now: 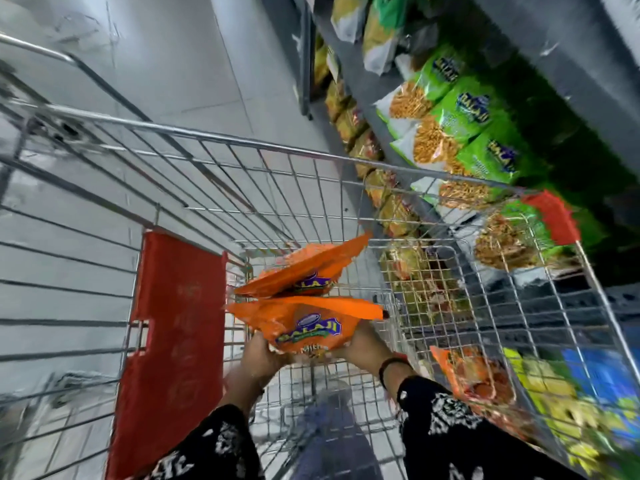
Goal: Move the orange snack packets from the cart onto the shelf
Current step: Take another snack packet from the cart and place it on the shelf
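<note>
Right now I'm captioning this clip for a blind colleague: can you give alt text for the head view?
Two hands, left hand and right hand, hold orange snack packets together over a wire shopping cart. To the right, a shelf carries green snack bags. One more orange packet lies beyond the cart's right wall.

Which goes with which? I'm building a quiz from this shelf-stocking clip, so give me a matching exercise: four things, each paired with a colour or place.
Things:
1. Orange packets
2. Green packets
3. Cart flap
4. Bracelet

Descriptions:
A. On the right wrist
B. Red, at the cart's left side
C. Held by both hands over the cart
D. On the shelf at right

Pairs: 1-C, 2-D, 3-B, 4-A
</note>
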A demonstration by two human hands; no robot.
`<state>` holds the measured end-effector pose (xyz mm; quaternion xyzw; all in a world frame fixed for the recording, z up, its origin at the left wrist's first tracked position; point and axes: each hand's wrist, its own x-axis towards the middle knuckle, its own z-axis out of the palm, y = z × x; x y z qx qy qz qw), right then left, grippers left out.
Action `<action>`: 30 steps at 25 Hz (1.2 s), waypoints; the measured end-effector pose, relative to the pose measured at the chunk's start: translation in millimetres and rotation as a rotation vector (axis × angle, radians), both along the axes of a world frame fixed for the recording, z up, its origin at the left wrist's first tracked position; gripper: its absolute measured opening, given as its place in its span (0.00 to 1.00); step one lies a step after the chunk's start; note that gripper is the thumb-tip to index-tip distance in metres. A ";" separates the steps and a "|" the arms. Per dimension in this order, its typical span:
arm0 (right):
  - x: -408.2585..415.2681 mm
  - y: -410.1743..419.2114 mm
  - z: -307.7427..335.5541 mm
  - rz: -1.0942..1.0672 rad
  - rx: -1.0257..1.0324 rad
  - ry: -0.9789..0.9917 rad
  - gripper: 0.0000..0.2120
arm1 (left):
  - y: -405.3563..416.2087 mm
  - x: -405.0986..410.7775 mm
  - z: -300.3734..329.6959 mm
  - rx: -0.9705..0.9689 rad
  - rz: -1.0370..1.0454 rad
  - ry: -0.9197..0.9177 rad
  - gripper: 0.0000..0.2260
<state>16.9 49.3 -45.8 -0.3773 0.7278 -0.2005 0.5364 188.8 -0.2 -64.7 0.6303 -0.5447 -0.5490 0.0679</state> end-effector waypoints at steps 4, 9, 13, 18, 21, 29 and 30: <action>-12.8 15.6 34.9 0.019 -0.032 0.008 0.17 | 5.1 -9.7 34.1 -0.030 -0.076 -0.102 0.30; -43.8 54.4 119.9 -0.026 -0.173 0.110 0.22 | 24.1 -36.7 111.7 -0.189 -0.183 0.091 0.24; -70.7 112.0 199.8 -0.175 -0.368 0.196 0.19 | 36.5 -76.0 201.6 -0.394 -0.359 0.237 0.22; -113.6 209.5 287.9 -0.431 -0.565 0.324 0.17 | 86.3 -159.4 295.7 -0.487 -0.653 0.420 0.24; -141.0 278.0 318.2 -0.605 -0.622 0.351 0.17 | 133.4 -218.6 327.6 -0.556 -0.823 0.484 0.29; -210.7 435.9 354.4 -1.016 -0.589 0.562 0.25 | 284.2 -360.7 353.6 -0.410 -1.053 0.736 0.22; -217.0 444.7 354.4 -1.047 -0.583 0.586 0.28 | 293.3 -372.6 350.2 -0.375 -1.064 0.749 0.21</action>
